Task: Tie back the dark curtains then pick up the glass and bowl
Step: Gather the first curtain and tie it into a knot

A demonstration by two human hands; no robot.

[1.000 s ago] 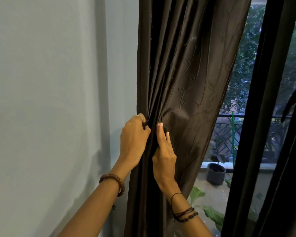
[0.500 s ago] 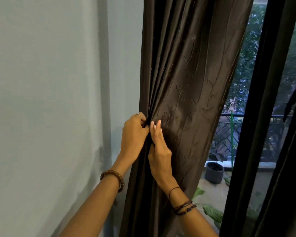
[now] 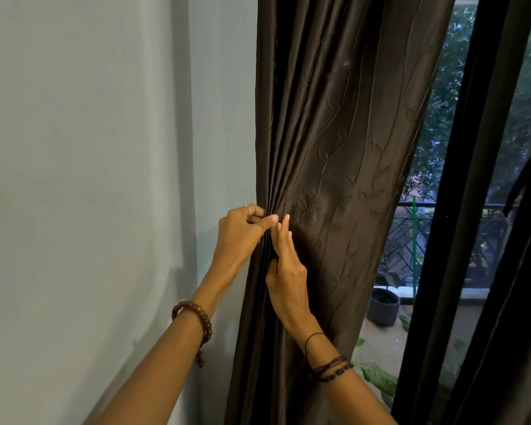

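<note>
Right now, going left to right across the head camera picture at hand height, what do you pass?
wall → left hand → right hand → dark curtain → balcony railing → black door frame

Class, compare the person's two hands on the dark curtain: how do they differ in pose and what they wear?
The left hand pinches the gathered curtain folds with curled fingers; the right hand lies with straight fingers against the fabric. The left wrist wears a wooden bead bracelet, the right dark cord bracelets. Both touch the curtain.

The curtain (image 3: 334, 179) is hung between the wall (image 3: 89, 179) at left and the window frame (image 3: 460, 210) at right. Both hands are placed at its left edge, the left hand (image 3: 238, 237) just left of the right hand (image 3: 284, 271). A pot (image 3: 383, 305) is seen beyond the glass.
</note>
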